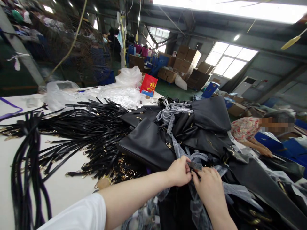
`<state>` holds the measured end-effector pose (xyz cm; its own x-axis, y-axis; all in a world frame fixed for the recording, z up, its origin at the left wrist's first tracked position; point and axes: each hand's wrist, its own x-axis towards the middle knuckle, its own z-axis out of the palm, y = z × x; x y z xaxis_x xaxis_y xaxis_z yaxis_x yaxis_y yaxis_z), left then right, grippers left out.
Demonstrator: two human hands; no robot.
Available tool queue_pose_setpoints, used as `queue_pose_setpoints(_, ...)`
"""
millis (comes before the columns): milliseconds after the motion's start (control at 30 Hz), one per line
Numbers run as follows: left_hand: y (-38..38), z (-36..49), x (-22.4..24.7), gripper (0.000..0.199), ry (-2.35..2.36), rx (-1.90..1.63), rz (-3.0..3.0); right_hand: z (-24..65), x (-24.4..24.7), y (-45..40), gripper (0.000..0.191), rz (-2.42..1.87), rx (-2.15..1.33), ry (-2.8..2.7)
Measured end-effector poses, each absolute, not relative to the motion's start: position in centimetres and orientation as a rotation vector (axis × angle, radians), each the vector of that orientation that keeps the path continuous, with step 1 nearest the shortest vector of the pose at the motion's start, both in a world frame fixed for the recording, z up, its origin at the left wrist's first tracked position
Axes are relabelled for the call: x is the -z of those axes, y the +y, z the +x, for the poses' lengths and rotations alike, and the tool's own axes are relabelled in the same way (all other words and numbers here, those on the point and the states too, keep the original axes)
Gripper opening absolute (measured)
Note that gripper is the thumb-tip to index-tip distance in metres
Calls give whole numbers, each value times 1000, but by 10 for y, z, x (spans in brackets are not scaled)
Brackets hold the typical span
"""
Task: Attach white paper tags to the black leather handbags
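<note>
My left hand (178, 171) and my right hand (208, 183) meet over the pile, fingers closed in a pinch. Between them is a short dark strap piece (195, 166); its lower part is hidden by my fingers. Cloudy plastic wrapping (177, 148) runs down beside my left hand and under both hands. Just beyond my left wrist lies a black handbag (148, 143) with a gold buckle. Another black handbag (211, 113) is heaped behind it, near plastic-wrapped handles (176, 110).
Many black straps (96, 127) with gold clasps spread over the white table (59, 198) at left. Clear plastic bags (120, 92) and a red packet (148, 83) lie at the back. A co-worker (249, 131) works at the right. Cardboard boxes (184, 60) stand farther off.
</note>
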<state>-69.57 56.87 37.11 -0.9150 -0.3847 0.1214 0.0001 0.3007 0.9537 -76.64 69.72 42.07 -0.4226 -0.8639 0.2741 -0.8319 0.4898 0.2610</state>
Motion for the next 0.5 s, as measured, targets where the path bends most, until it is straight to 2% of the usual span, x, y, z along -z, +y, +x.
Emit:
queue_pose_setpoints(133, 570, -695, -372, 45, -2237, 1660, 345, -762, -418, 695, 24, 1324, 142, -2366)
queue_pose_setpoints(333, 569, -688, -372, 50, -2225, 1675, 378, -775, -404, 700, 29, 1252, -104, -2465)
queue_pose_setpoints(467, 562, -682, -381, 21, -2310, 1448, 410, -781, -402, 700, 32, 1252, -181, -2527)
queue_pose_setpoints(500, 560, -680, -385, 19, -2320, 1357, 443, -781, -401, 700, 33, 1250, -205, -2552)
